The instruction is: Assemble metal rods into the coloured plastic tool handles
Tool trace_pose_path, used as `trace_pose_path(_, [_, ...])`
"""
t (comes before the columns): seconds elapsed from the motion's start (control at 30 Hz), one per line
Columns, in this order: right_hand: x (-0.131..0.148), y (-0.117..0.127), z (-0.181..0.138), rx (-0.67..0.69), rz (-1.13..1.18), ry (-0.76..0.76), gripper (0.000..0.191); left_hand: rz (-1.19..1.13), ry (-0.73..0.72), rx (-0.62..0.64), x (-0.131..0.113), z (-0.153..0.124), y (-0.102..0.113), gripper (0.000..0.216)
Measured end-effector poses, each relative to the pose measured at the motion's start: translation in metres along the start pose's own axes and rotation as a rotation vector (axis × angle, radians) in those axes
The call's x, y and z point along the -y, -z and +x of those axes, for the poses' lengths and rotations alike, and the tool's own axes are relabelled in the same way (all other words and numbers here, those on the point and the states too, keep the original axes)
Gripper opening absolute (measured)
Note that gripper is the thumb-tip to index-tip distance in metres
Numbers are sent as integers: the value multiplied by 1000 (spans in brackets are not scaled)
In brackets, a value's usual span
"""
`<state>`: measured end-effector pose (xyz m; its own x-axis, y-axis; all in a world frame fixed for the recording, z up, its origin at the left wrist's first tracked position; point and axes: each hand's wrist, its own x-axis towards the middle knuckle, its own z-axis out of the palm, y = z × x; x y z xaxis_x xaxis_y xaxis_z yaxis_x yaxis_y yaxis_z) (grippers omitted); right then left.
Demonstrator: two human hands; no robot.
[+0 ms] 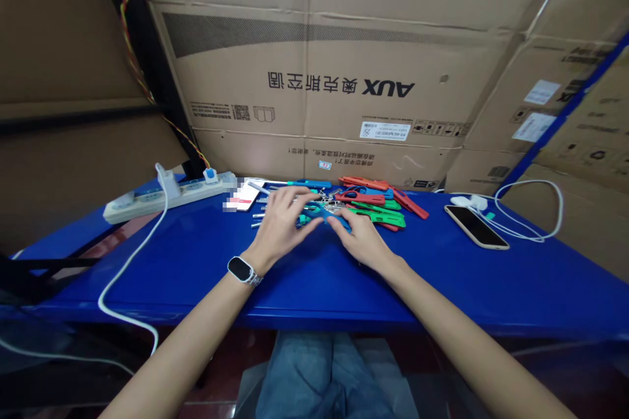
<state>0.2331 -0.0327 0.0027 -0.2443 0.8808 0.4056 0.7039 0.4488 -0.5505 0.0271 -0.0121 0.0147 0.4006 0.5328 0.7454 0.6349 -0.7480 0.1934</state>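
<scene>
Left hand (282,222) and right hand (362,237) hold blue handle (323,212) crosswise.

Glossy blue table (196,262), matt cardboard boxes (344,46), seemingly plastic coloured handles (378,209).

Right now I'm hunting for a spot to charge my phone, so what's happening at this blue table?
A seated person has left hand and right hand on a blue plastic piece on the blue table. Red, green and blue strips are piled behind it, metal pins beside them. A power strip lies far left, a phone far right.
</scene>
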Motion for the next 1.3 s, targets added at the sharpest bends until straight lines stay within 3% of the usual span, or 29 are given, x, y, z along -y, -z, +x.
trace_pose_path(0.1, [-1, 2, -2, -55, 78, -118, 38, -69, 234, -264, 5, 1, 3, 23])
trace_pose_path(0.13, [-1, 2, -3, -64, 77, -135, 38, -141, 301, -264, 8, 1, 2, 29])
trace_pose_path(0.3, [3, -5, -6, -115, 75, -182, 35, -475, 479, 22, 17, 0, -10, 43])
trace_pose_path(0.47, [2, -10, -7, -112, 219, -133, 36, -623, 588, -63, 22, 1, -17, 41])
trace_pose_path(0.73, [14, -15, -11, 153, 68, -69, 32, -1129, 724, -163, 14, 5, -22, 40])
trace_pose_path(0.93, [23, -17, -2, 313, -26, 62, 35, -1035, 717, -165, 17, 6, -19, 40])
trace_pose_path(1.03, [20, -19, 17, 227, -83, 34, 42, -980, 673, -161, 23, 6, -13, 39])
trace_pose_path(1.13, [19, -25, 40, 127, -291, -92, 26, -706, 540, -104, 28, 4, -5, 37])
trace_pose_path(1.3, [30, -40, 64, 186, -476, -107, 28, -316, 326, 48, 30, 0, 3, 34])
